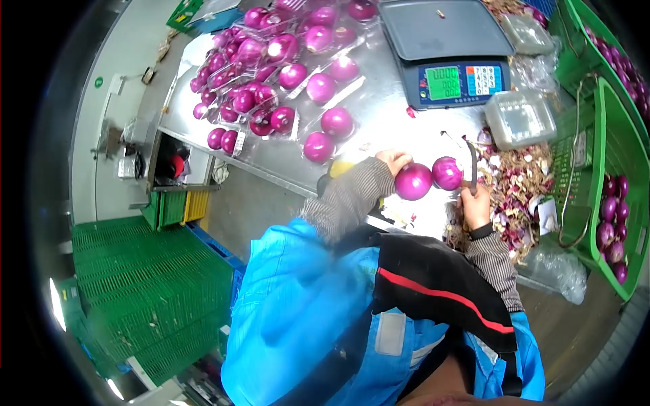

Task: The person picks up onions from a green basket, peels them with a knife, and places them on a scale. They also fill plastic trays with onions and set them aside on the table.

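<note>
Shiny purple onions (251,51), some in clear plastic trays, heap on the smooth metal worktop (288,159). The left hand (395,161), loosely curled, is at a round, glossy onion (413,181); whether it grips is unclear. Beside that sits a smaller onion (447,173). The right hand (476,206) closes around a slim, dark tool (472,164), near papery, crinkled peelings (518,196).

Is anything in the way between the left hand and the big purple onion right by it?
No, nothing visible is between the left hand and the nearest purple onion. Another onion lies beyond it, toward the right hand.
</note>
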`<state>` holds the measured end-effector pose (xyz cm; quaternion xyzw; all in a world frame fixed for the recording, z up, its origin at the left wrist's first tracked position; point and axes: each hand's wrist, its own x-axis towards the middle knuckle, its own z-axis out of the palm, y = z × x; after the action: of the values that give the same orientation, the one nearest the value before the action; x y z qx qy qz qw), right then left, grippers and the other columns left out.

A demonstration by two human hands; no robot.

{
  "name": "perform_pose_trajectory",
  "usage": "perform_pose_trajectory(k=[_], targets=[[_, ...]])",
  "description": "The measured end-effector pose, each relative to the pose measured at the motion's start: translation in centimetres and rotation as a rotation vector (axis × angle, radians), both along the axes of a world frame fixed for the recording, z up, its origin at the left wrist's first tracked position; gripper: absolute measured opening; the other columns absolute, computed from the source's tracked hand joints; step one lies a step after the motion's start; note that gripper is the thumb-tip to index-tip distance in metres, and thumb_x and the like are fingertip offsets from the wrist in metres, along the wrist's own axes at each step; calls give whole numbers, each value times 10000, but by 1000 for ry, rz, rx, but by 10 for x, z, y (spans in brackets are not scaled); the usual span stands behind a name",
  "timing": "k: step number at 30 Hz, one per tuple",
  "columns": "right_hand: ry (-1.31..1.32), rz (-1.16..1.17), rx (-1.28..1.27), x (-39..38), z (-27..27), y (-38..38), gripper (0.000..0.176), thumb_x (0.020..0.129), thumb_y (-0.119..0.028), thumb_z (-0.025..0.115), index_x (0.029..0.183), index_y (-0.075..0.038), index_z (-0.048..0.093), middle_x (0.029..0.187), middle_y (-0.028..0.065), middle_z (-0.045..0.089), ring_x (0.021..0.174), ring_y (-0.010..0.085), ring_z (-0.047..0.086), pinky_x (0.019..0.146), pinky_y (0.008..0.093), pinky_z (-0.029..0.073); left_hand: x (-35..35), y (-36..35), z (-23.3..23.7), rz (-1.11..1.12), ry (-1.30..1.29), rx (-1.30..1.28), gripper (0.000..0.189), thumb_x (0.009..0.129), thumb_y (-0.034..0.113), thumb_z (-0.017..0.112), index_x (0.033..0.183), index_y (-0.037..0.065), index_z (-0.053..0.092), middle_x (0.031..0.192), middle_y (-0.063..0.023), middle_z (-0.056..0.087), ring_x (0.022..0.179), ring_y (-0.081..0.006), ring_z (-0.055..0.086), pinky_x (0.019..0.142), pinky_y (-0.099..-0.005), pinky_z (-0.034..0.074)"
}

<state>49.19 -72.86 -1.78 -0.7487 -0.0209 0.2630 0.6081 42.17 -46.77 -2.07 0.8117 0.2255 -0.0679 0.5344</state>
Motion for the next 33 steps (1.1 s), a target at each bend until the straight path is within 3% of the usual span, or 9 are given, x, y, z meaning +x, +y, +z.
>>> perform_pose_trajectory(k=[1, 7, 11, 13, 14, 19, 28, 31, 33], targets=[[-16, 37, -29, 2, 14, 3, 126, 904, -50, 547, 980, 3, 633, 629, -4, 565, 517, 84, 525, 472, 250, 409, -5, 5, 6, 10, 22, -33, 303, 914, 283, 598, 1088, 50, 681, 988, -126, 696, 950, -208, 657, 877, -323, 493], [-162, 332, 34, -12, 77, 89, 150, 935, -106, 527, 998, 20, 577, 634, 1, 567, 545, 80, 534, 498, 239, 406, -55, 95, 90, 104, -125, 6, 251, 934, 225, 573, 1021, 17, 683, 946, -92, 690, 897, -159, 643, 823, -303, 516], [117, 526, 275, -48, 83, 175, 173, 928, -108, 521, 1057, 8, 514, 664, 25, 568, 536, 87, 516, 489, 237, 399, -109, 199, 76, 258, -62, 50, 202, 933, 201, 627, 1035, 45, 705, 945, -34, 705, 894, -121, 637, 846, -276, 505], [94, 754, 177, -52, 82, 213, 216, 910, -113, 523, 1096, -4, 515, 695, 39, 569, 559, 93, 512, 502, 251, 408, -135, 234, 89, 285, -27, 100, 195, 937, 196, 631, 1028, 38, 696, 934, -34, 699, 905, -121, 626, 858, -273, 497], [139, 838, 150, -55, 87, 230, 255, 890, -117, 529, 1120, -6, 527, 727, 53, 580, 598, 103, 528, 529, 264, 426, -156, 272, 56, 296, -54, -4, 247, 920, 281, 630, 1033, 73, 701, 893, -16, 676, 851, -116, 617, 786, -284, 502], [607, 878, 246, -89, 75, 289, 286, 877, -103, 575, 1143, 1, 558, 821, 35, 589, 694, 113, 564, 603, 255, 451, -196, 332, 31, 481, 35, -309, 225, 910, 232, 696, 1044, 53, 674, 947, -13, 691, 873, -103, 633, 776, -254, 522], [604, 971, 238, -65, 73, 283, 341, 887, -133, 581, 1199, 3, 568, 782, 24, 581, 690, 101, 553, 599, 253, 447, -199, 374, -3, 450, 138, -314, 213, 897, 270, 713, 1029, 104, 689, 933, 22, 689, 827, -88, 626, 757, -246, 511], [515, 868, 245, -55, 64, 266, 337, 939, -133, 506, 1247, 1, 534, 660, -9, 470, 487, 56, 390, 434, 205, 312, -202, 373, 14, 485, 204, -352, 211, 898, 276, 710, 1031, 112, 695, 905, 29, 687, 797, -77, 617, 747, -239, 505], [508, 813, 228, -46, 61, 254, 291, 952, -132, 503, 1191, 23, 560, 647, -16, 468, 495, 52, 405, 436, 205, 334, -204, 384, 13, 471, 230, -302, 210, 885, 287, 725, 1012, 120, 709, 881, 42, 688, 769, -60, 599, 705, -226, 483]])
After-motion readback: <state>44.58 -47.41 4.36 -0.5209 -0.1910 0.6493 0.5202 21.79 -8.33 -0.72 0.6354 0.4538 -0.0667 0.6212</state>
